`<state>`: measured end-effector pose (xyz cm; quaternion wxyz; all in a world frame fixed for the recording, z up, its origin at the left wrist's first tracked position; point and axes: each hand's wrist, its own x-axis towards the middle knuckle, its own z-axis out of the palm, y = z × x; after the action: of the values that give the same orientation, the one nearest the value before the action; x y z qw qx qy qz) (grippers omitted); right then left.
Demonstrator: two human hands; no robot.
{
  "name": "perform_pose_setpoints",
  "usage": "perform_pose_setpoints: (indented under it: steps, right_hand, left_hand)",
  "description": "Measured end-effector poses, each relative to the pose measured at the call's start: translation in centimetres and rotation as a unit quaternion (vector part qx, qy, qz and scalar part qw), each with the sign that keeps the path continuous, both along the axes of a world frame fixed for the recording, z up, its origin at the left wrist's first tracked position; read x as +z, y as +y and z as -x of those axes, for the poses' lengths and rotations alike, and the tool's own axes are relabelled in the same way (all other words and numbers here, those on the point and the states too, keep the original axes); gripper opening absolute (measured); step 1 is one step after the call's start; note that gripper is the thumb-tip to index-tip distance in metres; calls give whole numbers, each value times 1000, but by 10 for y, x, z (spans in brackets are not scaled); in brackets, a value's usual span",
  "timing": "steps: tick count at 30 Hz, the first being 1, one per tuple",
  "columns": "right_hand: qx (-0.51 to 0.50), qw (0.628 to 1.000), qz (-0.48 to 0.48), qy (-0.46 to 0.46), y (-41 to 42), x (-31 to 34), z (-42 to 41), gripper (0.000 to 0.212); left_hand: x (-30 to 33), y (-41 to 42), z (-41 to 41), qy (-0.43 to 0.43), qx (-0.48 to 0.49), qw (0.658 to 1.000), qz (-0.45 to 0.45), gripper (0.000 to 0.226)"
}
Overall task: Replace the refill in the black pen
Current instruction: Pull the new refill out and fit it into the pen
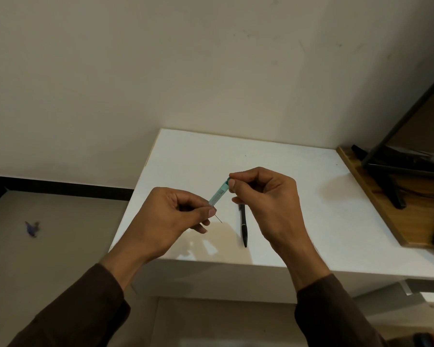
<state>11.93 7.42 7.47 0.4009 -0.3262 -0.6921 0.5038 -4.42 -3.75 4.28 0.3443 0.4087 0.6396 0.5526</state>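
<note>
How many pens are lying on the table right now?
1: the black pen lies on the white table, under the right hand. The hands hold a teal tube, apparently lead refills, above it.

Two bare hands, the left hand (171,216) and the right hand (268,204), without rings or watch, emerge from long dark brown sleeves (85,309) of plain fabric whose cuffs end just above the wrists.
</note>
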Motion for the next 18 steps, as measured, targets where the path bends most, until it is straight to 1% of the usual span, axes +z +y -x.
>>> perform_pose_setpoints:
  steps: [3, 8, 11, 16, 18]
  right_hand:
    - [8, 1000, 2, -1, -3, 0, 1, 11]
    - [21, 1000, 14, 14, -5, -3, 4, 17]
    - [31, 998, 50, 19, -9, -6, 8, 23]
    - [-1, 994, 98, 37, -5, -11, 14, 10]
    - [-21, 992, 120, 24, 0, -14, 15, 6]
  left_hand:
    - [1, 0, 1, -4, 2, 1000, -4, 8]
    - [2, 1, 0, -19, 1, 1000, -13, 6]
    - [4, 0, 1, -15, -1, 1000, -22, 7]
    - [5, -4, 5, -25, -20, 999, -13, 8]
    - [5, -8, 12, -23, -16, 1000, -9, 10]
